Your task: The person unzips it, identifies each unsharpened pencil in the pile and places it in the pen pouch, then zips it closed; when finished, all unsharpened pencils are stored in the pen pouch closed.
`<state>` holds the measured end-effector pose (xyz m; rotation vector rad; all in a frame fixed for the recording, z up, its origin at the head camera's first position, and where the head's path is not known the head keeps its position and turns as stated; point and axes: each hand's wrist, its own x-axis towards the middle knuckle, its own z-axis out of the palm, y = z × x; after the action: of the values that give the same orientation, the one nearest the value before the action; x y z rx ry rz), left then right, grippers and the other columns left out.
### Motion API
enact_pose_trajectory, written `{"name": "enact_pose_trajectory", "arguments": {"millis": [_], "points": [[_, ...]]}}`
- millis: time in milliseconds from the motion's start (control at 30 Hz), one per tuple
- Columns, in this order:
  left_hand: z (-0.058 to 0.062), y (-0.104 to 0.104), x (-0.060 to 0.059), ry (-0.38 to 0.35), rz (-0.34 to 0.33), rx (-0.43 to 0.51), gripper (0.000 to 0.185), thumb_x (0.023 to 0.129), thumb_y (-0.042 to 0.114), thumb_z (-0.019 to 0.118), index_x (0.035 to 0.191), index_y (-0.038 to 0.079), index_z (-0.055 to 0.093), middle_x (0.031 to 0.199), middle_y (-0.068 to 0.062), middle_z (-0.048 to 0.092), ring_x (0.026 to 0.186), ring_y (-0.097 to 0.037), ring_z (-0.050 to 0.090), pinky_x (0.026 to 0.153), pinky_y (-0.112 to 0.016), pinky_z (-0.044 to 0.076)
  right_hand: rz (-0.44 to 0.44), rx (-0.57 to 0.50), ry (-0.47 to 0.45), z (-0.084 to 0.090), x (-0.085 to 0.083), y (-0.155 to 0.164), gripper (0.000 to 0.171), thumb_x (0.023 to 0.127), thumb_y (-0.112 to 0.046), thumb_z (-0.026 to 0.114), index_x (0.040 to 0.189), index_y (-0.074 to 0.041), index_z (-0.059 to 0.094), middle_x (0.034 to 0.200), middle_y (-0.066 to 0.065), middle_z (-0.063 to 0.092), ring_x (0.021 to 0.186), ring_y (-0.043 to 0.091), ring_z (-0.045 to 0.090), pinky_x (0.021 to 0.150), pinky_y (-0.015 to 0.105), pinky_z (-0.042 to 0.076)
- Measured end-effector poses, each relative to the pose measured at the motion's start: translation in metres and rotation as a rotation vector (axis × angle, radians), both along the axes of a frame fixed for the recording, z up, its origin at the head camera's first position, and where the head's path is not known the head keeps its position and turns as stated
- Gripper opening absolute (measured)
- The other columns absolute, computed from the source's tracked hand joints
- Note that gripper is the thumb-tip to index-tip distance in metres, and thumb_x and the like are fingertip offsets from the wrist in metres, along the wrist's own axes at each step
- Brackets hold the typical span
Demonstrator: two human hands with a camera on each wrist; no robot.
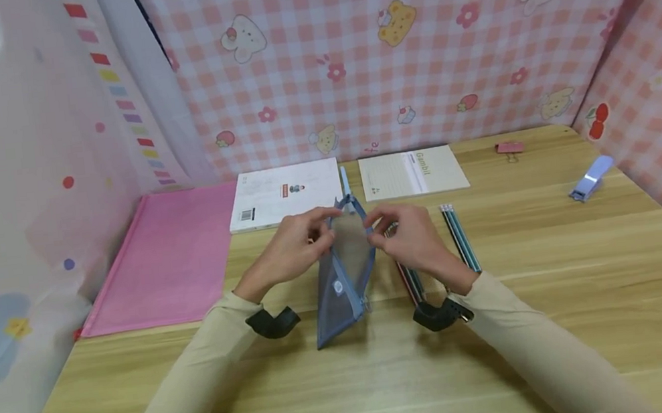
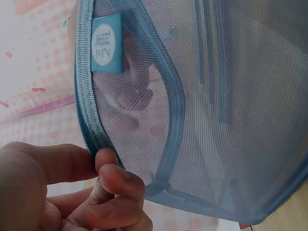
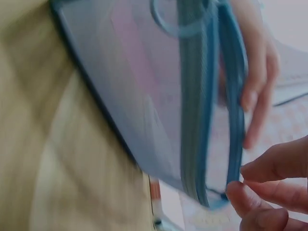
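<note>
A blue mesh zipper pouch (image 1: 331,297) stands on edge over the table, its zippered mouth spread apart. The left hand (image 1: 301,240) pinches one zipper edge between thumb and forefinger; in the left wrist view a small blue label (image 2: 107,43) sits on that edge, above the fingers. The right hand (image 1: 409,235) pinches the opposite edge, its fingertips on the blue band in the right wrist view. Near the mouth's close end hangs a ring-shaped zipper pull (image 1: 367,305). Beneath the right hand and wrist lie several pencils (image 1: 409,276), partly hidden.
More pencils (image 1: 462,240) lie right of the right hand. Behind are a white book (image 1: 269,189), a cream notebook (image 1: 415,174) and a light blue stick-like item (image 1: 345,179). A pink folder (image 1: 172,250) lies left; a pink binder clip (image 1: 509,148) and a lilac stapler-like item (image 1: 591,179) lie right.
</note>
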<state>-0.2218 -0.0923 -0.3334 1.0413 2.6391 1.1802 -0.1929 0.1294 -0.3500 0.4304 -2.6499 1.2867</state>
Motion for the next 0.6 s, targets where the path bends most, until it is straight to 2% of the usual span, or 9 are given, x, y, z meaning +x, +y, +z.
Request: {"name": "enact_pose_trajectory", "arguments": {"millis": [133,300,433,600], "points": [[0.001,-0.002,0.0,-0.008,0.001,-0.004,0.037,0.098,0.006,0.053,0.135,0.0,0.059,0.07,-0.011,0.064,0.061,-0.009,0.057,0.063,-0.022,0.047,0.01,0.046,0.019,0.0,-0.004,0.019,0.008,0.088,-0.006,0.069,0.094,-0.006,0.074,0.083,0.01,0.076,0.073,0.017,0.068,0.066,0.024,0.052],[0.001,-0.002,-0.001,-0.005,-0.016,-0.011,0.039,0.099,0.007,0.052,0.136,-0.001,0.058,0.067,-0.003,0.062,0.06,-0.009,0.057,0.064,-0.022,0.047,0.096,0.166,-0.012,-0.004,-0.01,0.045,0.007,0.087,-0.008,0.072,0.094,-0.006,0.075,0.079,0.006,0.074,0.066,0.014,0.061,0.06,0.023,0.046],[0.0,-0.002,-0.001,-0.012,-0.013,-0.013,0.039,0.099,0.008,0.052,0.137,0.0,0.058,0.068,-0.006,0.063,0.06,-0.009,0.057,0.063,-0.022,0.046,0.172,0.273,-0.047,-0.009,-0.014,0.064,0.009,0.087,-0.008,0.073,0.096,-0.006,0.074,0.079,0.003,0.072,0.066,0.012,0.058,0.061,0.025,0.046],[-0.001,-0.003,-0.001,-0.02,-0.008,-0.013,0.038,0.099,0.008,0.052,0.137,0.001,0.058,0.07,-0.01,0.065,0.059,-0.01,0.057,0.06,-0.022,0.044,0.214,0.378,-0.067,-0.017,-0.017,0.086,0.012,0.085,-0.004,0.074,0.097,-0.006,0.074,0.079,0.001,0.07,0.069,0.01,0.059,0.063,0.027,0.048]]}}
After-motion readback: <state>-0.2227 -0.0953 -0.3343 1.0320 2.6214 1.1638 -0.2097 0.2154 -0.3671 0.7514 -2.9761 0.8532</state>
